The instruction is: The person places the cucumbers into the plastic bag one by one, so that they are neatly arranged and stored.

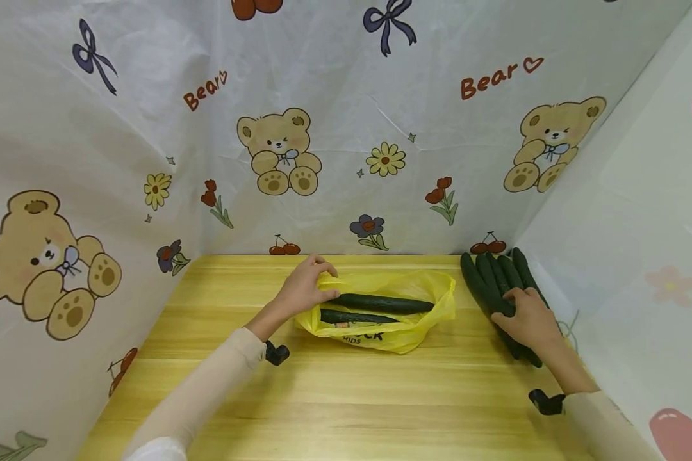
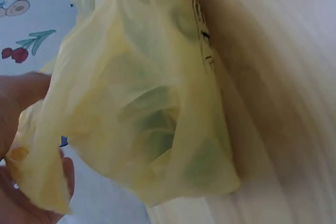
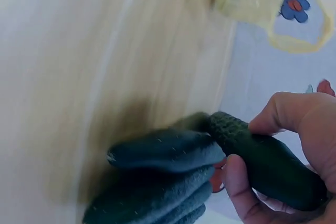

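My left hand [image 1: 304, 288] holds the left rim of a yellow plastic bag [image 1: 423, 330], which lies with its mouth spread. Inside the bag are two dark green cucumbers, a rear cucumber [image 1: 383, 303] and a front cucumber [image 1: 354, 317]. In the left wrist view, the bag's thin plastic [image 2: 105, 114] passes between thumb and fingers, and green shapes show through it. On the right, my right hand [image 1: 532, 320] is over a pile of cucumbers [image 1: 481, 282]. The right wrist view shows its thumb and fingers around one cucumber [image 3: 273, 166], with other cucumbers [image 3: 163, 150] beside it.
A wooden tabletop [image 1: 346, 397] carries the bag and the pile. White cloth walls [image 1: 346, 218] printed with bears and flowers enclose the back and sides. A thin pale cord [image 1: 571, 330] lies right of the pile. Each wrist wears a black mount [image 1: 277, 353].
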A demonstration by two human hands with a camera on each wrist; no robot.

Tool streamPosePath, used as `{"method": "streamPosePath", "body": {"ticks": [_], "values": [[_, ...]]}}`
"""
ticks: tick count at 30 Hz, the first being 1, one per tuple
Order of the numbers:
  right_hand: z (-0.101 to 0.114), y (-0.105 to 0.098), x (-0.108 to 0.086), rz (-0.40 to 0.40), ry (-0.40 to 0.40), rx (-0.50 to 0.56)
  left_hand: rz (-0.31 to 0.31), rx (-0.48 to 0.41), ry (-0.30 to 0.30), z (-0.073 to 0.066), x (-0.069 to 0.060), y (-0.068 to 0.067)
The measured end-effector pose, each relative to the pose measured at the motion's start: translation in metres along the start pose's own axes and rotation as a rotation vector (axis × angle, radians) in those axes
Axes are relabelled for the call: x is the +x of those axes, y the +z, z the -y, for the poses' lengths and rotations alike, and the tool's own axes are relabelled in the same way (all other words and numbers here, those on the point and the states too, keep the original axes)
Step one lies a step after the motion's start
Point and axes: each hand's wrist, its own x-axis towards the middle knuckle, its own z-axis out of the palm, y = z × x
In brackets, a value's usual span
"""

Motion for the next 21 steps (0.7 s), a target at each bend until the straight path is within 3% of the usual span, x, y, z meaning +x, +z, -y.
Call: {"method": "streamPosePath", "body": {"ticks": [6,14,21], "values": [[-0.008,-0.007,0.005,0.017,-0.010,0.033,0.100,0.105,0.006,-0.001,0.005,-0.005],[-0.014,-0.012,0.006,0.010,-0.003,0.060,0.032,0.035,-0.045,0.006,0.008,-0.014],[-0.017,-0.020,0.008,-0.031,-0.030,0.074,0.050,-0.112,-0.038,0.007,0.011,-0.030]]}}
